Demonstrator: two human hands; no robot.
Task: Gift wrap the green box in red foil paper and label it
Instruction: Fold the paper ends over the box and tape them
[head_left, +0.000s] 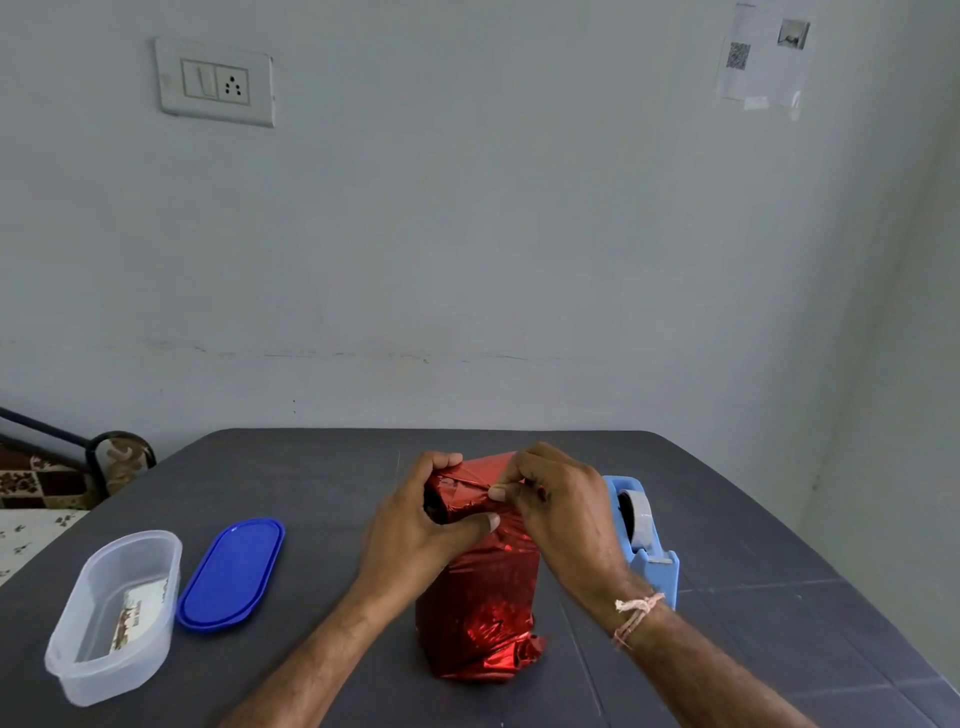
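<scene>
Worktop (311, 493): dark grey, against a pale wall.
Box (480, 623): upright mid-worktop, covered in red foil paper (488, 566).
Left hand (415, 525): fingers curled round the foil's top, thumb pressing its front.
Right hand (561, 509): pinches a top fold.
Tape dispenser (644, 540): just right of the box.

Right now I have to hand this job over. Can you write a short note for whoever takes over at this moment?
Left hand grips the top of the foil-wrapped box, thumb pressing the foil.
Right hand pinches the foil flap at that top end.
The box stands upright on the table; no green shows.
The tape dispenser is just right of it.
The clear tub at left holds a printed card, probably the label. Its blue lid lies beside it.
Done: sides wrapped; bottom end looks folded in.
Left: fold and tape the top end, then attach the label.
</scene>
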